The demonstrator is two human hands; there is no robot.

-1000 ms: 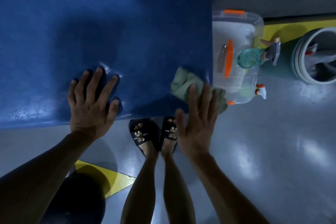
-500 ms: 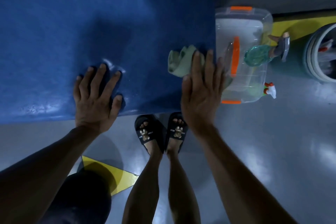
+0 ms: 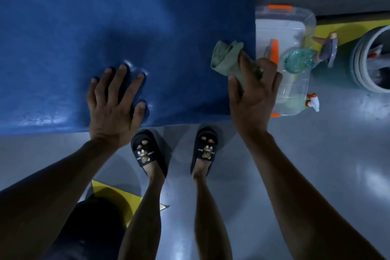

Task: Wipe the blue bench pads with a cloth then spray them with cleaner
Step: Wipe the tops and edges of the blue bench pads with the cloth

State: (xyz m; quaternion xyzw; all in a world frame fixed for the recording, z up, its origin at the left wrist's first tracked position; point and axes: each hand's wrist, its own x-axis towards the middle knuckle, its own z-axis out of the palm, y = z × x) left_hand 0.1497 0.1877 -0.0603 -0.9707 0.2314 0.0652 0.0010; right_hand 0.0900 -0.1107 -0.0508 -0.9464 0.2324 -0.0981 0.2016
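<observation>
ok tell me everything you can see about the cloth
The cloth is a pale grey-green soft fabric, bunched and twisted into folds rather than spread flat. It sits over the right end of the blue bench pad, near the edge beside the clear plastic box. The right hand grips its lower part between thumb and curled fingers; the loose end sticks out up and left.

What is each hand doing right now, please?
Left hand: open, fingers spread, pressing on the blue bench pad.
Right hand: gripping the green cloth.
</observation>
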